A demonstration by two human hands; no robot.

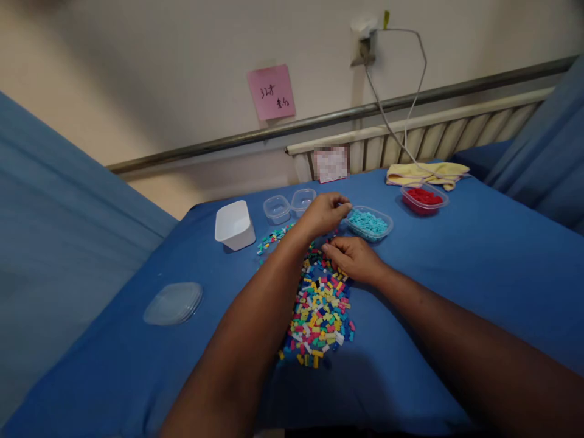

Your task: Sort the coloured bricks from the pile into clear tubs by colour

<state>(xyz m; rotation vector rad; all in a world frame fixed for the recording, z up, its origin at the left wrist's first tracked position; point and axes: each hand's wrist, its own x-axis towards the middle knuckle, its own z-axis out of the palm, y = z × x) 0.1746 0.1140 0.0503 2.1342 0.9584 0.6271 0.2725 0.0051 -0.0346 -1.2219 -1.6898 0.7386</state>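
Observation:
My left hand [325, 213] reaches across to the near-left rim of a clear tub [368, 224] of light blue toy bricks. Its thumb and fingers are curled toward each other; anything between them is too small to make out. Lower down, my right hand [354, 258] rests at the right edge of a loose pile of small multicoloured toy bricks [322, 310]. The right thumb and fingertips are pinched together over the bricks, and what they hold cannot be seen. Part of the pile is hidden behind my left forearm.
Beyond the pile stand a white bin [235, 226] and two clear tubs, a left one [277, 210] and a right one [303, 199]. Stacked clear lids [174, 303] lie left. A tub of red bricks [424, 199] sits by a yellow cloth [426, 173], with a cable [387, 125] hanging above.

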